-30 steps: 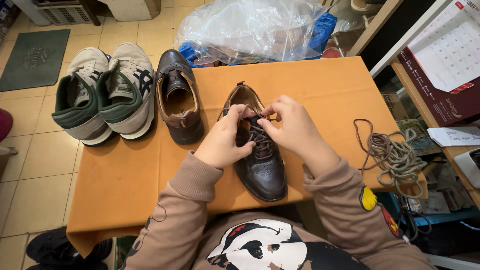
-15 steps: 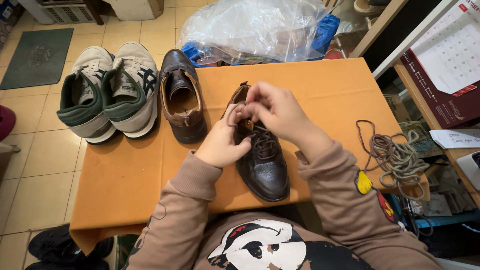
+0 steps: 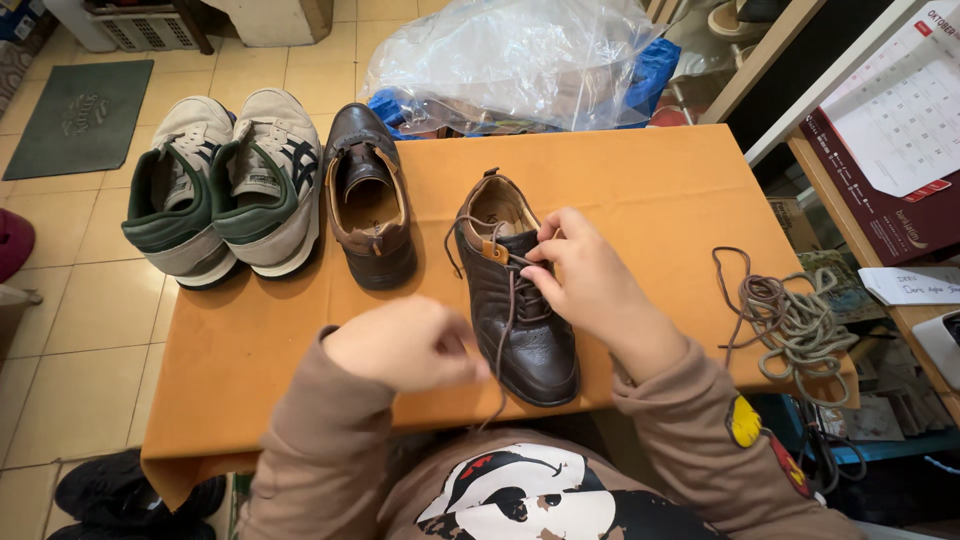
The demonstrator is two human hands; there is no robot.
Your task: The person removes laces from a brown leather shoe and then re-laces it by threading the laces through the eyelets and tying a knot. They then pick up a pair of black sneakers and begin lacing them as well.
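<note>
Fingers of the right hand (image 3: 590,280) pinch the lace at the top eyelets of the dark brown leather shoe (image 3: 520,300) in the middle of the orange table (image 3: 650,180); the left hand (image 3: 415,345) is closed around the lace end (image 3: 503,330), pulling it. Lacing seems nearly complete, not tied. Its partner shoe (image 3: 370,200) has no lace; loose laces (image 3: 790,320) lie at the right.

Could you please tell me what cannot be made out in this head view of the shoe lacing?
- Left hand: motion-blurred; its grip on the lace is unclear.
- Right hand covers the upper eyelets of the dark brown shoe.
- Contents of the plastic bag: blurred by crumpled film.
- Black shoe: cut off by the bottom edge.
</note>
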